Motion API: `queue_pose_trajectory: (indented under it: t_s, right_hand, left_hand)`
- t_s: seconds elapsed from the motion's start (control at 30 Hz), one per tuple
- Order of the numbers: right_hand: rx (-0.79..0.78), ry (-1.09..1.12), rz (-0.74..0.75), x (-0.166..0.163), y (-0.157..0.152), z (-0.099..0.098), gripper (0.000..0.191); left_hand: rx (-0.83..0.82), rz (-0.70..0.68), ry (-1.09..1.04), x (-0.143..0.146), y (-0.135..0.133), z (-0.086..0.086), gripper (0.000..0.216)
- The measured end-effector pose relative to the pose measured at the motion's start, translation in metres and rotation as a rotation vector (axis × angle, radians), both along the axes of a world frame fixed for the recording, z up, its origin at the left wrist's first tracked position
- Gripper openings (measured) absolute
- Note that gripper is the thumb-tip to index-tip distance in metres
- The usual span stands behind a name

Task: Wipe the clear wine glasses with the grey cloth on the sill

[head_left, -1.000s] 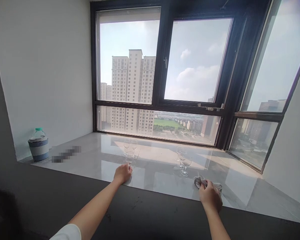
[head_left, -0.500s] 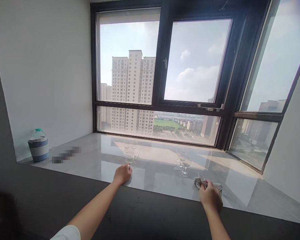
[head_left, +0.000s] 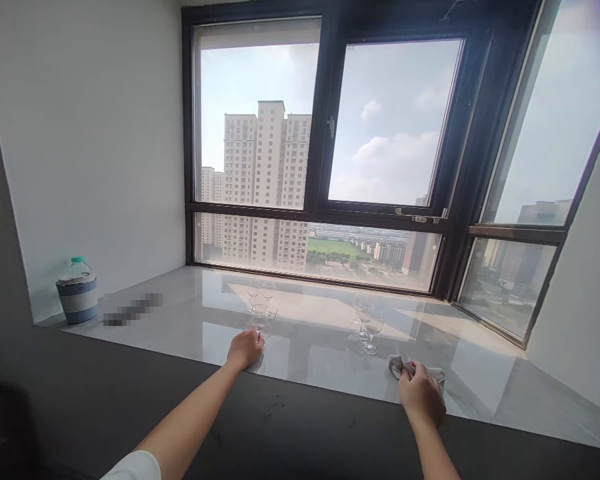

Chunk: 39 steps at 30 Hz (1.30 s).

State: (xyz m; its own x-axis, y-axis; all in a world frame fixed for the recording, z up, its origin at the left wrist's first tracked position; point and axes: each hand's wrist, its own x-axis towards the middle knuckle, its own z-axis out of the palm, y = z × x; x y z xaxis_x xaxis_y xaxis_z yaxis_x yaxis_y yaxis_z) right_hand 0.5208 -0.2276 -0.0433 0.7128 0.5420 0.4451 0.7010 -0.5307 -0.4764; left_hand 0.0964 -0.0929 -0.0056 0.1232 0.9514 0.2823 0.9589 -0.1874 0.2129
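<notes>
My left hand (head_left: 246,348) is closed round the lower part of a clear stemmed glass (head_left: 259,317) near the front edge of the sill. Two more stemmed glasses (head_left: 267,292) stand just behind it. On the right, my right hand (head_left: 422,392) grips a crumpled grey cloth (head_left: 397,367) that rests on the sill; some of its fingers are hidden behind the hand. Between my hands, nearer the right one, stand further stemmed glasses (head_left: 373,328), close together and upright.
The glossy sill (head_left: 320,363) runs under a dark-framed window (head_left: 325,213). At its left end are a blue and white cup (head_left: 77,300) and a bottle with a green cap (head_left: 78,261) behind it. A blurred-out patch (head_left: 133,309) lies beside the cup. A wall closes each side.
</notes>
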Motion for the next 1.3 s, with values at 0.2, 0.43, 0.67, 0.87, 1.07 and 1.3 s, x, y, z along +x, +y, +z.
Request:
queue_pose_trajectory:
  t_s: [0.2, 0.43, 0.67, 0.87, 1.07, 1.3]
  right_hand:
    - [-0.001, 0.01, -0.002, -0.0024, -0.0017, 0.0024, 0.035]
    - [0.001, -0.001, -0.005, -0.0036, -0.0025, 0.0035, 0.034]
    - [-0.027, 0.009, 0.003, -0.0049, -0.0044, 0.0069, 0.035]
    - [-0.022, -0.008, -0.004, -0.0036, -0.0029, 0.0046, 0.033]
    - [-0.008, -0.016, 0.004, -0.0027, -0.0023, 0.0028, 0.033]
    - [-0.015, 0.082, -0.035, -0.0069, -0.0058, 0.0071, 0.038]
  left_hand:
    - [-0.006, 0.005, -0.003, 0.0004, -0.0022, 0.002, 0.038]
    - [-0.016, 0.017, -0.004, 0.0017, -0.0046, 0.0049, 0.037]
    - [-0.015, 0.01, -0.007, 0.001, -0.0043, 0.0047, 0.038]
    - [-0.004, 0.004, -0.004, 0.0003, -0.0033, 0.0033, 0.037]
    - [-0.001, 0.01, -0.001, 0.0002, -0.0014, 0.0016, 0.037]
    - [-0.019, -0.011, 0.032, -0.0009, 0.0018, -0.0012, 0.04]
